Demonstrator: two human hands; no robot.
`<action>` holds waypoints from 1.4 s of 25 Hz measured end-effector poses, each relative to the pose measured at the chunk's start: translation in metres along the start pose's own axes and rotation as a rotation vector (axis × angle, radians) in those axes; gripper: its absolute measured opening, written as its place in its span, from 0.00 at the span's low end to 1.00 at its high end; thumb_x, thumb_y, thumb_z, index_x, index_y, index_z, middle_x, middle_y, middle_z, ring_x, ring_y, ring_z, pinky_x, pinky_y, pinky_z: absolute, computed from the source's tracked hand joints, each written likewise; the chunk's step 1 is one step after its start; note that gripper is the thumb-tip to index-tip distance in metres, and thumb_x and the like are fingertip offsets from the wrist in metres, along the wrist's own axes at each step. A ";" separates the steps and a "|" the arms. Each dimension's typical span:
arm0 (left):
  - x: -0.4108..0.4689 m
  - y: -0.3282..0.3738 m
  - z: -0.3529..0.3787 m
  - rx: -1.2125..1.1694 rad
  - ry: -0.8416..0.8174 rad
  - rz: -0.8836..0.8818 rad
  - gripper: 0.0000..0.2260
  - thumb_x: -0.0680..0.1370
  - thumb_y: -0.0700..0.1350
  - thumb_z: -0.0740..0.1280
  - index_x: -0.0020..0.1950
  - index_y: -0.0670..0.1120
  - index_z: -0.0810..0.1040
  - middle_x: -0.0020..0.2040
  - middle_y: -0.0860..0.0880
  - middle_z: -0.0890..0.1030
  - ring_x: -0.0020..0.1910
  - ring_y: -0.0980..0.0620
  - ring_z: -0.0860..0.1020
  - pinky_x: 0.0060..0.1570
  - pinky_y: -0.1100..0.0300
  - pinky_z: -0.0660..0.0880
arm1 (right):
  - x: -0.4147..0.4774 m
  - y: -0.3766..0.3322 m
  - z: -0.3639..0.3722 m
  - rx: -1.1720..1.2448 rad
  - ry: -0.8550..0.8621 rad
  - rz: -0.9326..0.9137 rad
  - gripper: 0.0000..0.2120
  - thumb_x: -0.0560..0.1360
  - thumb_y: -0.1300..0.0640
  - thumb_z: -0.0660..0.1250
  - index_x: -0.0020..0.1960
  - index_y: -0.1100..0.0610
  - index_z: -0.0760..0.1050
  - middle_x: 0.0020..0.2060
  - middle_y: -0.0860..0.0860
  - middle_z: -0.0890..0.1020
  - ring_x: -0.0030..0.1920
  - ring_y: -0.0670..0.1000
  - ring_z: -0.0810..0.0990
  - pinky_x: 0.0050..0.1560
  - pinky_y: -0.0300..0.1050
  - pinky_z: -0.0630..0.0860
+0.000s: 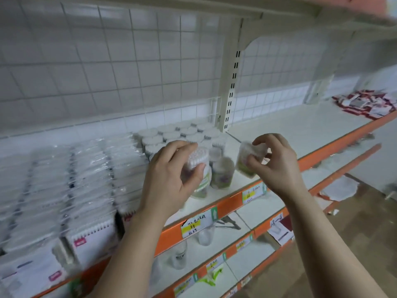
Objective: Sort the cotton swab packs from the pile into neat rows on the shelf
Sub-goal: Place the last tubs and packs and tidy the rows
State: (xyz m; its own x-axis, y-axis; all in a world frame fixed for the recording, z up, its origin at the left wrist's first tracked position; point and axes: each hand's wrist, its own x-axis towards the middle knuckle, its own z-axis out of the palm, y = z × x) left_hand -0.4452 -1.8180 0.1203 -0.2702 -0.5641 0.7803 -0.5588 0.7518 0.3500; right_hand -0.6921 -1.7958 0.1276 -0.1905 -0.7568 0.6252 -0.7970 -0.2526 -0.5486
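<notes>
Nice block of swab tubs (182,134) rowed up at the shelf's (290,130) back. Your left grip's (171,175) curled round one tub (198,159), right grip (277,164) round a second tub (247,162); a couple stand loose up front.

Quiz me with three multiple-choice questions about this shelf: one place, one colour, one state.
1. Where do the red-and-white packets lie? A) far right of the shelf B) on the floor C) in a basket
2. What colour is the shelf's front edge? A) blue B) orange C) green
3. What is the right hand doing? A) resting flat B) pointing C) gripping a swab tub
Answers: 1 A, they sit at its right end; 2 B, the strip is plainly orange; 3 C, fingers curl round the tilted tub.
</notes>
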 end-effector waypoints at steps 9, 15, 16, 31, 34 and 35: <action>0.019 0.032 0.050 0.222 0.077 -0.192 0.18 0.77 0.53 0.62 0.61 0.43 0.78 0.58 0.49 0.76 0.56 0.50 0.76 0.54 0.53 0.75 | 0.060 0.079 0.028 0.192 -0.356 -0.100 0.14 0.65 0.59 0.73 0.49 0.52 0.74 0.46 0.46 0.76 0.47 0.46 0.74 0.48 0.51 0.76; 0.015 0.045 0.061 0.293 0.113 -0.280 0.18 0.77 0.53 0.63 0.61 0.44 0.77 0.57 0.50 0.76 0.55 0.52 0.76 0.53 0.54 0.75 | 0.062 0.100 0.049 0.336 -0.525 -0.116 0.15 0.65 0.60 0.72 0.50 0.52 0.74 0.48 0.43 0.75 0.50 0.43 0.73 0.47 0.53 0.78; 0.015 0.046 0.063 0.302 0.115 -0.294 0.18 0.77 0.53 0.62 0.62 0.44 0.77 0.57 0.50 0.76 0.55 0.52 0.76 0.53 0.54 0.75 | 0.062 0.102 0.049 0.362 -0.545 -0.123 0.15 0.65 0.59 0.71 0.51 0.51 0.74 0.49 0.42 0.74 0.52 0.43 0.73 0.48 0.52 0.79; 0.018 0.063 0.075 0.393 0.177 -0.314 0.18 0.77 0.52 0.63 0.61 0.43 0.78 0.57 0.50 0.77 0.56 0.52 0.76 0.55 0.55 0.74 | 0.066 0.116 0.069 0.439 -0.502 -0.215 0.14 0.70 0.58 0.73 0.54 0.49 0.75 0.53 0.47 0.73 0.52 0.42 0.74 0.45 0.39 0.78; 0.022 0.074 0.087 0.338 0.195 -0.302 0.19 0.77 0.52 0.63 0.62 0.42 0.78 0.57 0.49 0.77 0.56 0.54 0.76 0.56 0.63 0.72 | 0.067 0.120 0.064 0.430 -0.530 -0.229 0.15 0.71 0.56 0.72 0.56 0.48 0.75 0.54 0.44 0.73 0.52 0.40 0.74 0.46 0.37 0.76; 0.024 0.078 0.093 0.321 0.188 -0.296 0.20 0.77 0.52 0.63 0.63 0.42 0.78 0.57 0.49 0.77 0.56 0.55 0.75 0.57 0.63 0.72 | 0.067 0.122 0.060 0.435 -0.539 -0.221 0.16 0.71 0.56 0.72 0.57 0.47 0.74 0.55 0.43 0.73 0.53 0.40 0.74 0.47 0.38 0.77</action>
State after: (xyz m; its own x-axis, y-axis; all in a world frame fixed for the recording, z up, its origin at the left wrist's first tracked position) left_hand -0.5682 -1.8046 0.1182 0.0668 -0.6442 0.7619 -0.8125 0.4081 0.4163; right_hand -0.7675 -1.9139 0.0693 0.3473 -0.8237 0.4482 -0.4624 -0.5663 -0.6823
